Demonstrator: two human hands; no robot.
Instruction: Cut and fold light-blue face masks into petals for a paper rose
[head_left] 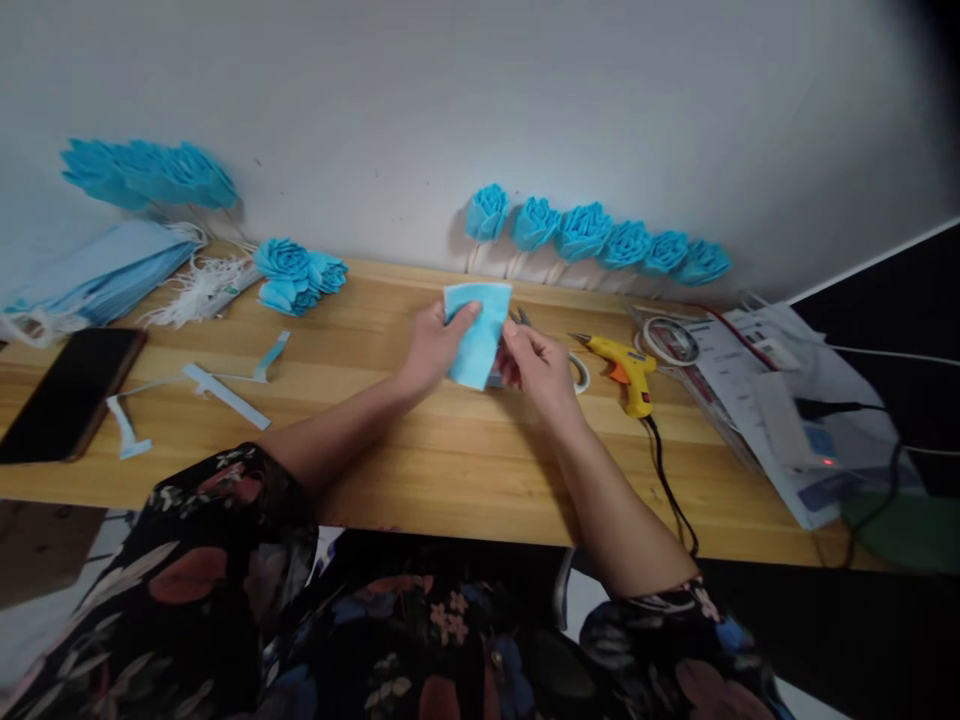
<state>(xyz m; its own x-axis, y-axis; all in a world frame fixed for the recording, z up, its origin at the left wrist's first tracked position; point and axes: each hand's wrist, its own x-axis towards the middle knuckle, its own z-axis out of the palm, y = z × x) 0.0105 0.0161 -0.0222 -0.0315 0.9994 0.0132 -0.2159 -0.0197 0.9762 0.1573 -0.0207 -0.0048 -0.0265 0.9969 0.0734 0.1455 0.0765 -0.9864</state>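
My left hand grips a rectangular piece of light-blue mask fabric by its left side, thumb lying across the front. On the opposite side, my right hand has its fingers curled, with thumb and forefinger pinched at the fabric's right edge. The piece is held upright above the wooden table. Just behind my right hand shows the dark tip of a tool, mostly hidden. A roll of white tape lies partly covered by that same hand.
A yellow glue gun lies to the right, by clear tape and papers. Blue fabric roses lean along the wall. Leftward are more flowers, face masks, white ear loops, cut strips and a phone.
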